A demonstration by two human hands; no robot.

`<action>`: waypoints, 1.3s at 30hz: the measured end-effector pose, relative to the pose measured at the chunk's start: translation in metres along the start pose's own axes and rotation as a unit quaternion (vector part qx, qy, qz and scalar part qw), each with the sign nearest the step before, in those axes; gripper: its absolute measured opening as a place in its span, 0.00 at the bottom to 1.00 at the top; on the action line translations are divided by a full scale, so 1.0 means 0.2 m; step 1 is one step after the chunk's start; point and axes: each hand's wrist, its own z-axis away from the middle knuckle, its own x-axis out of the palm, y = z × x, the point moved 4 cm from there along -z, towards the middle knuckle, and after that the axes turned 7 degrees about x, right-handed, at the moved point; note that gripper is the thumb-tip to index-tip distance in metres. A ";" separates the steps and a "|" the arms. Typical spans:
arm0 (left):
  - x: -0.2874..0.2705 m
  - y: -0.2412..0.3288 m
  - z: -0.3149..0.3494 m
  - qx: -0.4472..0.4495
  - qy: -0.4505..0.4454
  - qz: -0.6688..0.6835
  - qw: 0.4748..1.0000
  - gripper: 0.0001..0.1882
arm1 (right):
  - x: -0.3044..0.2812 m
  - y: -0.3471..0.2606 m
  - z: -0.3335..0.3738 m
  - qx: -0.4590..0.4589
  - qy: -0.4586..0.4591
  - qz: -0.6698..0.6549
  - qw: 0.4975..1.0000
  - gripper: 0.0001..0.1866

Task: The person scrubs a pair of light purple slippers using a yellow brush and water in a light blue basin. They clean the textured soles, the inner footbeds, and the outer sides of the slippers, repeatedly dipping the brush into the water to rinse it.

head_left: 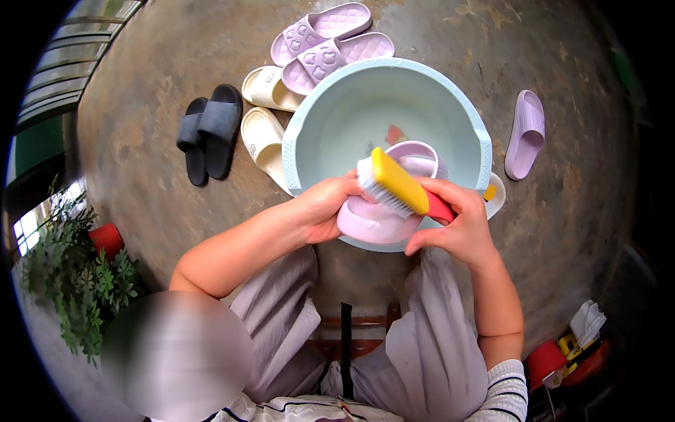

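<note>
My left hand is closed on the side of a pale lilac slipper, held tilted over the near rim of a light blue basin. The slipper's heel end faces me, and its strap shows farther in over the basin. In my right hand is a scrub brush with a yellow back, a red handle and white bristles. The bristles are down at the slipper's footbed; whether they press on it is hard to tell. Shallow cloudy water seems to cover the basin's bottom, where a reddish patch shows.
A lilac slipper pair and cream slippers lie left of the basin, with dark slippers farther left. One lilac slipper lies at right. Partly behind the basin's right side is a white object. A leafy plant stands left.
</note>
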 end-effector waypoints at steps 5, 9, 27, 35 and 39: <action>0.03 0.04 0.03 0.010 -0.014 -0.085 0.996 0.35 | 0.02 0.10 -0.01 0.150 0.047 -0.111 0.981 0.29; -0.06 0.11 0.01 0.367 -0.006 -0.520 0.772 0.34 | 0.03 0.18 -0.06 0.090 0.080 -0.270 0.955 0.26; 0.00 0.18 0.00 0.498 -0.077 -0.495 0.708 0.14 | -0.12 0.27 -0.03 0.069 -0.008 -0.091 0.993 0.14; 0.02 0.17 0.00 0.524 -0.113 -0.551 0.639 0.12 | -0.12 0.33 -0.03 0.121 0.120 -0.060 0.984 0.15; 0.02 0.14 -0.02 0.530 -0.063 -0.623 0.571 0.12 | -0.05 0.16 -0.05 0.033 0.210 0.088 0.973 0.22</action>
